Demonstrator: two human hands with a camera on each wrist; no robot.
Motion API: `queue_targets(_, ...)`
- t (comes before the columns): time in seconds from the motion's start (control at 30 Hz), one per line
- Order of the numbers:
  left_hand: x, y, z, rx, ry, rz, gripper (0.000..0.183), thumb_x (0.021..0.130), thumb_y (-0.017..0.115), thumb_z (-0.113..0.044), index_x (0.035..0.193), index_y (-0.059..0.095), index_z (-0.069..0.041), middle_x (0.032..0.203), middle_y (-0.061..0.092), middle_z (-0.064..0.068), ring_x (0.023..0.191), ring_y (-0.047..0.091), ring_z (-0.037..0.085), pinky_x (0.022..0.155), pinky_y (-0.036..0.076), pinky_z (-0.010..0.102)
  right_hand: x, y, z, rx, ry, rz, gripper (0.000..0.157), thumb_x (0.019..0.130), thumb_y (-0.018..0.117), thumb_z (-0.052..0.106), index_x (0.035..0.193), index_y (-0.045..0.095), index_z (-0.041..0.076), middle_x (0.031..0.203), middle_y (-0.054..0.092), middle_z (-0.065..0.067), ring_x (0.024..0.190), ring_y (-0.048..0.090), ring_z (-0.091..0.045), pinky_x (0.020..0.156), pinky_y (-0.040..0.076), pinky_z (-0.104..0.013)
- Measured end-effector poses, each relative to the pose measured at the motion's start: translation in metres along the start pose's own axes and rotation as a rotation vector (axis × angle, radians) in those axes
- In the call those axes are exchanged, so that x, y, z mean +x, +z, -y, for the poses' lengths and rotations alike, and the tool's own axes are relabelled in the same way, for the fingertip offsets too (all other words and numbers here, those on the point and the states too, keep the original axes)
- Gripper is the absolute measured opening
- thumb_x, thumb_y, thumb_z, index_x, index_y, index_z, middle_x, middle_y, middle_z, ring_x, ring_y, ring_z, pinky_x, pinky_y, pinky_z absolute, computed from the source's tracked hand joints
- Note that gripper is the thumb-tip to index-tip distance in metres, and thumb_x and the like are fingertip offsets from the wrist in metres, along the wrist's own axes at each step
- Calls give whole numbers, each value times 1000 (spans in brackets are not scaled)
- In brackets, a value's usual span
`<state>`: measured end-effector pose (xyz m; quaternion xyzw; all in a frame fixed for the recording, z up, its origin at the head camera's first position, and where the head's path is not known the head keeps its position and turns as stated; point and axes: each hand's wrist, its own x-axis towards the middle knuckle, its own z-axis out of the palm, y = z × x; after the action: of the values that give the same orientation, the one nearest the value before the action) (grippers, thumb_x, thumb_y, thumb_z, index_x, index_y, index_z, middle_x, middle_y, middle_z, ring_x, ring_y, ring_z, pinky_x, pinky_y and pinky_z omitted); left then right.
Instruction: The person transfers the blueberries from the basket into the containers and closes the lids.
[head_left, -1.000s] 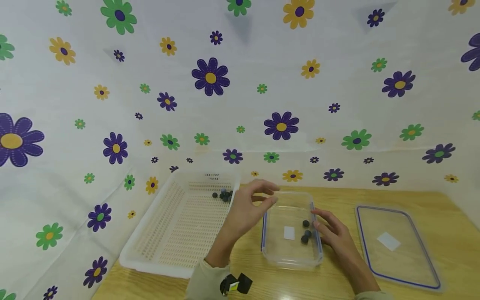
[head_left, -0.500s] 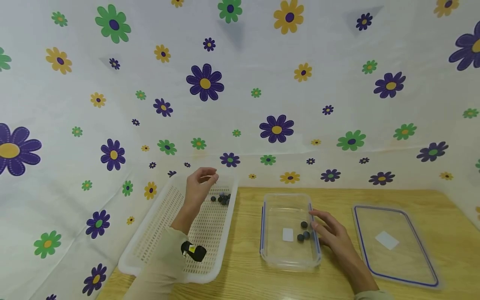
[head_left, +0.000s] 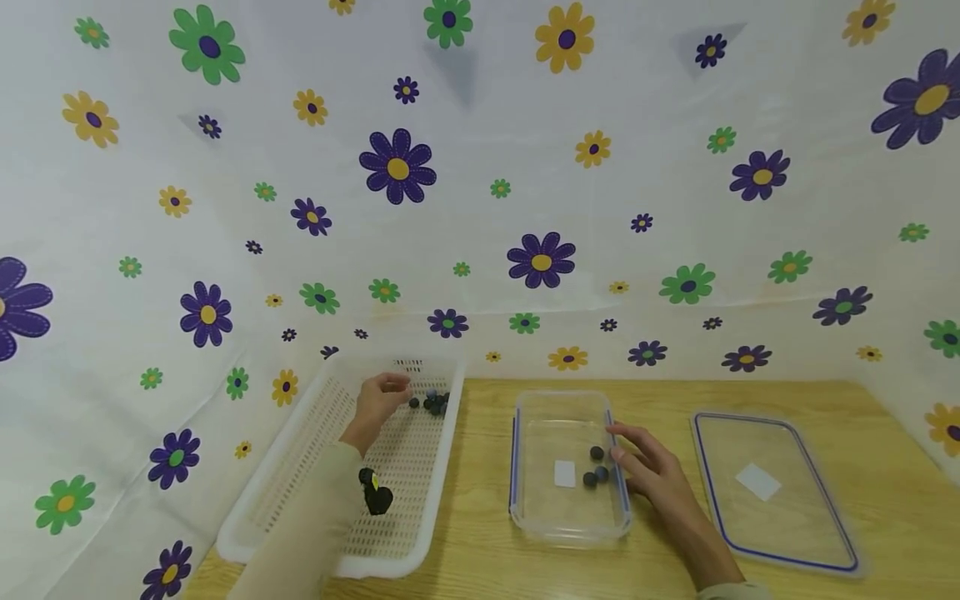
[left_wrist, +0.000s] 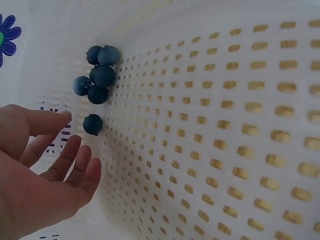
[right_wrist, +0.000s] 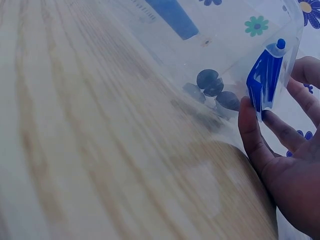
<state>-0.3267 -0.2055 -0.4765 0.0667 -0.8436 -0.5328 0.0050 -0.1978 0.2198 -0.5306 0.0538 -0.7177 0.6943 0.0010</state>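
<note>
My left hand point(head_left: 375, 404) is inside the white plastic basket point(head_left: 423, 508), fingers loosely curved with a gap between thumb and fingertips. A single blueberry point(left_wrist: 92, 124) lies just beyond the fingertips in the left wrist view. Past it, several more blueberries point(left_wrist: 102, 76) cluster against the basket's wall. My right hand point(head_left: 660, 471) holds the right side of a clear food container point(head_left: 540, 510), thumb and fingers at its blue-sealed clip point(right_wrist: 265, 75). Three blueberries point(head_left: 602, 473) rest on the container's floor, near that same side, beside a white label.
The container's clear lid point(head_left: 780, 525) with a blue seal lies flat on the wooden table point(head_left: 480, 500), to the right of my right hand. A white sheet with printed flowers point(head_left: 465, 225) hangs behind and to the left. A small black device point(head_left: 377, 496) is on my left wrist.
My left hand has moved left from over the container to the basket, then down toward the blueberries. My right hand keeps its place at the container. The head view has shifted slightly.
</note>
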Motion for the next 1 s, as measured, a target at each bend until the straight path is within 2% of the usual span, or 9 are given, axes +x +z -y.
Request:
queue_targets(0.13, 0, 1, 3, 24, -26, 13, 31, 99, 63, -3, 129, 63, 4, 130, 61, 25, 117, 60, 39, 99, 50, 52, 0, 1, 2, 9, -1, 2, 46, 107, 58, 26, 146, 50, 4, 164, 30, -18, 142, 38, -46, 94, 57, -44)
queue_targets(0.27, -4, 1, 4, 40, -22, 13, 29, 97, 63, 1, 125, 63, 8, 128, 62, 28, 117, 60, 40, 97, 51, 51, 0, 3, 2, 12, 7, 10, 45, 106, 58, 26, 146, 51, 5, 165, 29, -18, 144, 36, -47, 97, 54, -50)
queue_targets(0.47, -2, 4, 7, 114, -38, -39, 24, 93, 68, 3, 117, 69, 6, 120, 67, 24, 108, 62, 35, 86, 52, 43, -1, 5, 2, 4, 10, 10, 45, 106, 58, 26, 145, 51, 5, 165, 29, -19, 144, 35, -49, 98, 54, -52)
queue_targets(0.57, 2, 4, 12, 146, -69, -53, 24, 92, 69, 3, 115, 70, 4, 120, 67, 23, 108, 60, 35, 89, 50, 44, -1, 7, 1, 11, 17, 15, 45, 106, 58, 26, 146, 51, 5, 165, 29, -18, 143, 37, -48, 97, 55, -50)
queue_targets(0.7, 5, 0, 14, 126, -88, -44, 26, 92, 69, 1, 117, 70, 3, 122, 66, 22, 109, 59, 33, 93, 50, 46, -1, 8, -1, 22, 19, 20, 45, 106, 58, 25, 146, 50, 5, 165, 28, -19, 143, 37, -48, 95, 56, -46)
queue_targets(0.83, 9, -6, 3, 19, -55, -13, 27, 96, 66, -1, 122, 67, 4, 120, 66, 20, 104, 61, 30, 94, 54, 44, -1, 6, 1, 20, 8, 25, 45, 106, 58, 25, 146, 50, 5, 166, 26, -20, 143, 37, -48, 94, 57, -43)
queue_targets(1.0, 3, -11, -30, -46, 51, 13, 30, 98, 66, -5, 127, 66, 4, 122, 66, 19, 106, 64, 29, 99, 53, 44, 0, 1, 1, -6, -8, 23, 45, 107, 56, 26, 146, 50, 5, 164, 29, -18, 141, 39, -47, 93, 57, -37)
